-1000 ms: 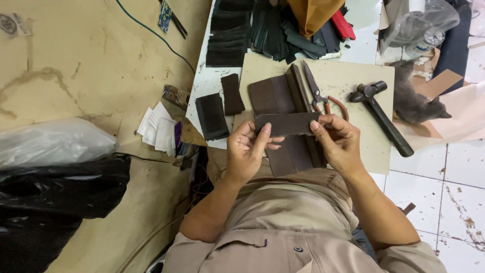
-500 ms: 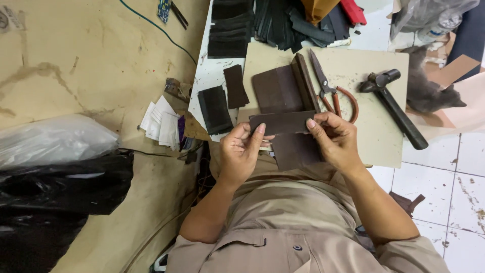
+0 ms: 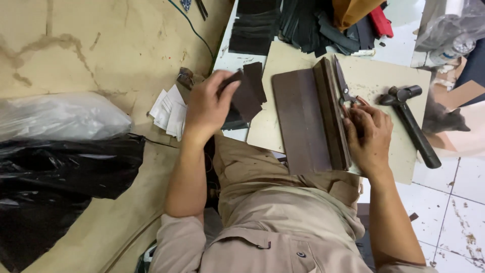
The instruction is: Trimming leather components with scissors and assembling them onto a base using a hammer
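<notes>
Pinching a dark leather piece (image 3: 241, 91) in its grip, the left hand (image 3: 209, 103) hovers beside the board (image 3: 376, 76); the right hand (image 3: 369, 134) curls onto scissors (image 3: 343, 86), seemingly between sorting and cutting.

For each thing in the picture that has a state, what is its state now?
left hand: closed on a small dark leather piece
right hand: resting on the scissors' handles
scissors: blades shut, lying on the board
hammer: lying flat, untouched
large brown leather panel: flat on the board
</notes>
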